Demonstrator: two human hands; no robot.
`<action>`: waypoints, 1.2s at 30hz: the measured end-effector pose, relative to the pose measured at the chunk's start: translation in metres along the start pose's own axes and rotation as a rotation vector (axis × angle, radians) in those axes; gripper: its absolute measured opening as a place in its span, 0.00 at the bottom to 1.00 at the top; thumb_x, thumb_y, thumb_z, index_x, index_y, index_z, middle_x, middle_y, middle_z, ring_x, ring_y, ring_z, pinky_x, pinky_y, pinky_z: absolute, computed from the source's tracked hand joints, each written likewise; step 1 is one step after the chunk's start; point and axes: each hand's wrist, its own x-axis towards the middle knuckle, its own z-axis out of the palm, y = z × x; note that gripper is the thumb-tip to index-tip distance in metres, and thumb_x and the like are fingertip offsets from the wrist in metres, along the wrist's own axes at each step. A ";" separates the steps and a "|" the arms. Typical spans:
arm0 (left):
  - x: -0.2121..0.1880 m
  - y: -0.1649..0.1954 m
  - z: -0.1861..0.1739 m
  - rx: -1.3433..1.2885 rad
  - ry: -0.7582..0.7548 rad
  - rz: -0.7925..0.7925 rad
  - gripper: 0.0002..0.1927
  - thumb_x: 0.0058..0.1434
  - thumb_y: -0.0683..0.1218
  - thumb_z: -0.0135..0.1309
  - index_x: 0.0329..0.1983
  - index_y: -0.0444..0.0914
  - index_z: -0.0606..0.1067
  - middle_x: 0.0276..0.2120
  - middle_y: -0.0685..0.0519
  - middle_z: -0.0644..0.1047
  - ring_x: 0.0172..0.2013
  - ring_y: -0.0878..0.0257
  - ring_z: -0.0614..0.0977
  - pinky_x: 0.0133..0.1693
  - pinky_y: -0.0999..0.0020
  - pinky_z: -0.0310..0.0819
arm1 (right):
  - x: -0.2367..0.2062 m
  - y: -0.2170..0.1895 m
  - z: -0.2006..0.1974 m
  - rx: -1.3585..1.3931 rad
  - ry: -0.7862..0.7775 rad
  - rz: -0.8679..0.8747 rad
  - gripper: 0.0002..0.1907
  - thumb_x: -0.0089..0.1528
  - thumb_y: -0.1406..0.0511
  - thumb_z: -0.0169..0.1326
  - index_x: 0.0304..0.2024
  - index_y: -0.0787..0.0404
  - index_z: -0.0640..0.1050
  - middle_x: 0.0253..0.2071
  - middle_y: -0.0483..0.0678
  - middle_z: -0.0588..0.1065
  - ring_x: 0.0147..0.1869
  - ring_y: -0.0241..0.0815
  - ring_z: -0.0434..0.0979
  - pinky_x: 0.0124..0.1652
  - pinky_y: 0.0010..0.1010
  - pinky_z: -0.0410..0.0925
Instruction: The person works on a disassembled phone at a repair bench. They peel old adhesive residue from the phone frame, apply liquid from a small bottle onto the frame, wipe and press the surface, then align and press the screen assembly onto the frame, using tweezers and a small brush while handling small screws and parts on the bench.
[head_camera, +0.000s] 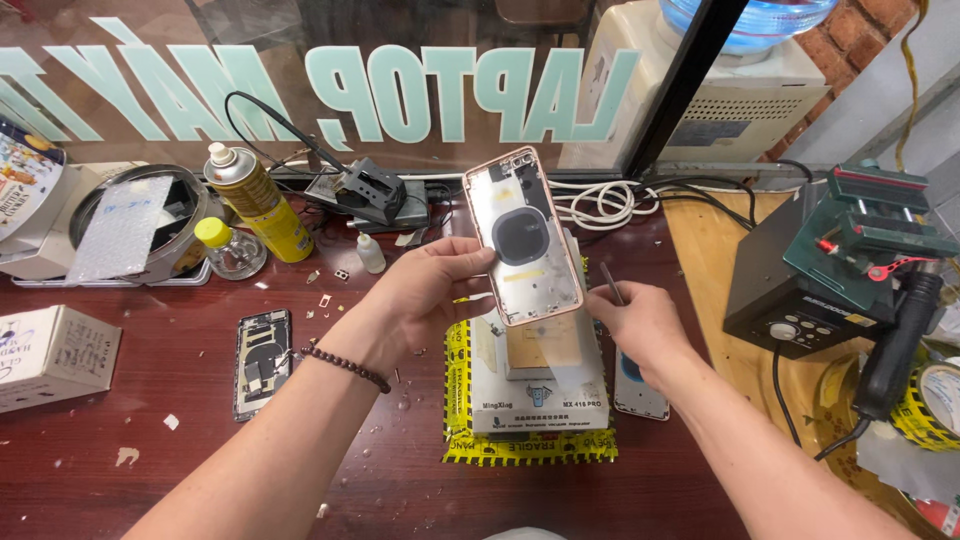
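My left hand (428, 290) holds up an opened phone back housing (522, 235) with a rose-gold rim and a dark round coil inside, gripping its left edge. A beaded bracelet sits on that wrist. My right hand (640, 325) is closed on a thin metal tool (611, 283), its tip close to the housing's lower right edge. Under both hands lies a grey box-shaped heating pad (540, 385) wrapped in yellow tape. A phone screen (640, 390) lies beside it, partly hidden by my right hand.
Another opened phone (262, 362) lies on the dark red table at left. A yellow spray can (250, 198), a small bottle (226, 247), a white box (50, 355), a green soldering station (850, 260) and tape rolls (925, 400) stand around. A glass pane rises behind.
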 end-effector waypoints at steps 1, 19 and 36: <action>0.000 0.004 0.001 0.015 -0.003 0.010 0.04 0.63 0.43 0.58 0.38 0.40 0.76 0.34 0.56 0.80 0.34 0.66 0.80 0.41 0.63 0.79 | 0.000 0.003 0.002 0.005 0.013 -0.012 0.13 0.59 0.61 0.63 0.40 0.64 0.85 0.30 0.44 0.80 0.33 0.32 0.73 0.35 0.30 0.67; -0.004 0.020 0.016 -0.045 -0.106 0.012 0.07 0.62 0.42 0.59 0.41 0.36 0.76 0.36 0.51 0.81 0.34 0.62 0.83 0.35 0.67 0.80 | -0.006 -0.003 -0.004 0.390 -0.098 0.317 0.07 0.62 0.67 0.58 0.41 0.63 0.79 0.28 0.45 0.75 0.22 0.31 0.63 0.21 0.25 0.51; -0.018 0.026 0.033 0.064 -0.081 0.027 0.06 0.61 0.43 0.60 0.39 0.37 0.77 0.34 0.53 0.82 0.34 0.64 0.83 0.37 0.67 0.82 | -0.025 -0.063 -0.018 0.775 -0.151 0.042 0.13 0.65 0.60 0.51 0.46 0.58 0.80 0.32 0.38 0.79 0.22 0.27 0.66 0.17 0.21 0.50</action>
